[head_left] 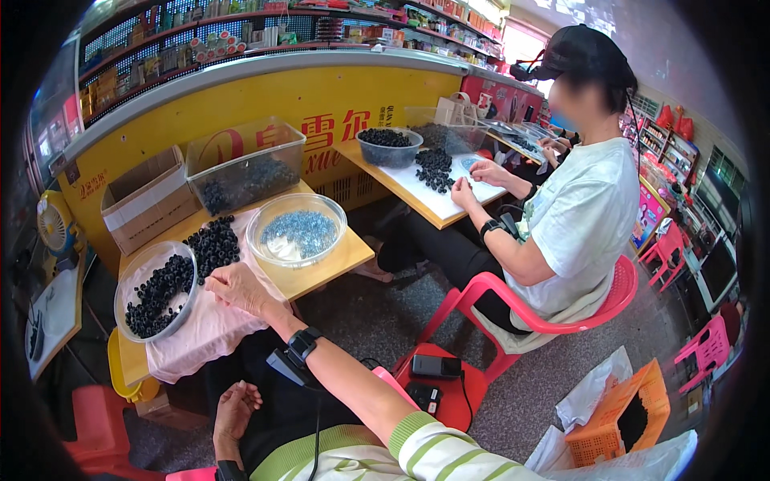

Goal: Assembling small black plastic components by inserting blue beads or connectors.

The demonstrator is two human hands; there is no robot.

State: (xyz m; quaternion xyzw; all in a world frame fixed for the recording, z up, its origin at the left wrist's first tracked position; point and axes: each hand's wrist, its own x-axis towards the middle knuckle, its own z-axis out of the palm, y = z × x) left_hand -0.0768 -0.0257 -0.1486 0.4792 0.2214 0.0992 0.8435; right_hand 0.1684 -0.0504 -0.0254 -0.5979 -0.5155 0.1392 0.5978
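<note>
My right hand (239, 290) reaches over the pink cloth (196, 337), thumb and fingers pinched together; whatever they hold, if anything, is too small to make out. It is beside a heap of small black parts (215, 244) and a clear round tub (188, 309) holding more black parts (156, 309). Behind it stands a second round tub (343, 232) with small clear-blue pieces (301, 232). Low over my lap, my left hand (237, 407) has its fingers curled inward, and its palm is partly hidden.
A cardboard box (152, 204) and a clear rectangular bin (249, 172) stand along the table's back. To the right, a person (561, 216) on a pink chair (553, 325) handles similar black parts. A red stool (457, 393) with small devices and an orange crate (593, 433) stand on the floor.
</note>
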